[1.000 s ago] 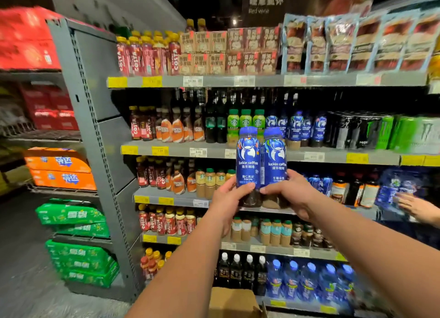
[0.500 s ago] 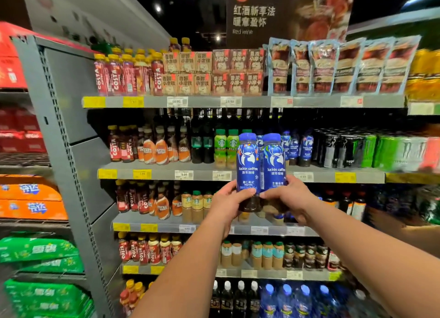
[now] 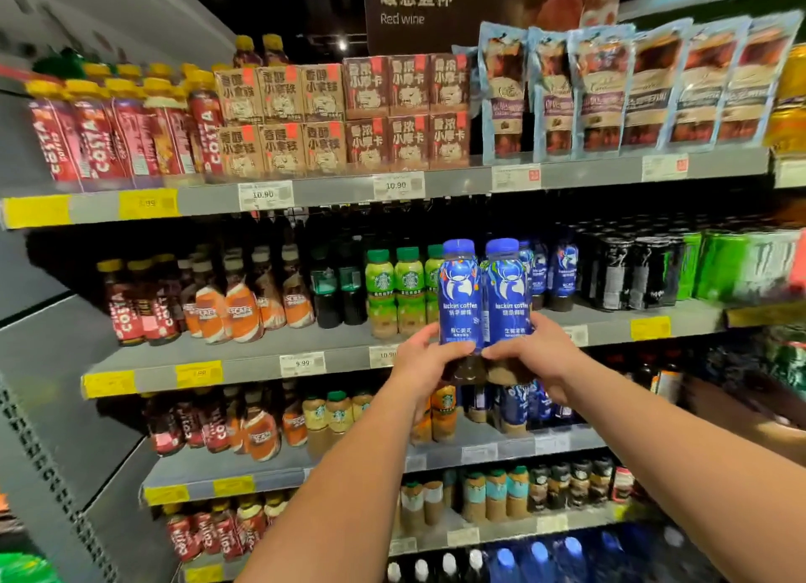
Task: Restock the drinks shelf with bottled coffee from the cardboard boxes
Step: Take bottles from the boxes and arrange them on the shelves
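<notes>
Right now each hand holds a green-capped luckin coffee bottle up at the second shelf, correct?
No: the caps are blue. In the head view the left hand and right hand hold blue-capped luckin coffee bottles, one each, up at the second shelf; green caps belong to the Starbucks bottles alongside.

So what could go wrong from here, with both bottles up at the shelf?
1. The left hand grips the left bottle and the right hand the right bottle, both low down; either might tip or slip.
2. Green-capped bottles stand close by on the shelf; pushing two in together may knock them.
3. The labels' lower lines differ, so one may join the wrong row.
</notes>
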A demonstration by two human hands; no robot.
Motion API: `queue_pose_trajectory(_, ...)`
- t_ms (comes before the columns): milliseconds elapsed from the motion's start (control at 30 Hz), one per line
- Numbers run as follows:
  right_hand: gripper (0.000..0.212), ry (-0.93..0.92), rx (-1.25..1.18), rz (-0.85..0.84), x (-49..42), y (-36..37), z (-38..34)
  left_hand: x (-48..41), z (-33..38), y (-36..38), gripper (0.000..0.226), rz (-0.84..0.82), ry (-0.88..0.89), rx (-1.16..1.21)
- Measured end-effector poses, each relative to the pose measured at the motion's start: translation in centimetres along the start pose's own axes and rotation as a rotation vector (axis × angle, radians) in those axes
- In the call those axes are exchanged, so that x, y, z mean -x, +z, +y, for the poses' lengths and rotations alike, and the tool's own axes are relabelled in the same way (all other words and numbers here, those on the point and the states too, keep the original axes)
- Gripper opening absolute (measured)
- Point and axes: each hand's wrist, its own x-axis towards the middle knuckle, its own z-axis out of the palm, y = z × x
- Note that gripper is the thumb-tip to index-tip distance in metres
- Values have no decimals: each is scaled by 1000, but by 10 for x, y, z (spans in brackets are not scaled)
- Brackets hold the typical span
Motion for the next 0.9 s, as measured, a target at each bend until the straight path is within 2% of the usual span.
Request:
queue_pose_trajectory(200, 57, -18, 1, 42, -27, -14, 4, -49, -12, 15, 57, 19, -16, -31)
queue_pose_trajectory(467, 59, -33, 9, 50, -81, -54, 6, -104, -23, 61, 58, 117, 50, 5)
queue_pose_trajectory(633, 60, -34, -3, -17, -119, -80, 6, -137, -26, 87, 47, 171, 84, 14)
queue_pose_trajectory(900, 56, -52, -27, -54, -165, -107, 11, -171, -26, 115, 52, 221, 107, 2)
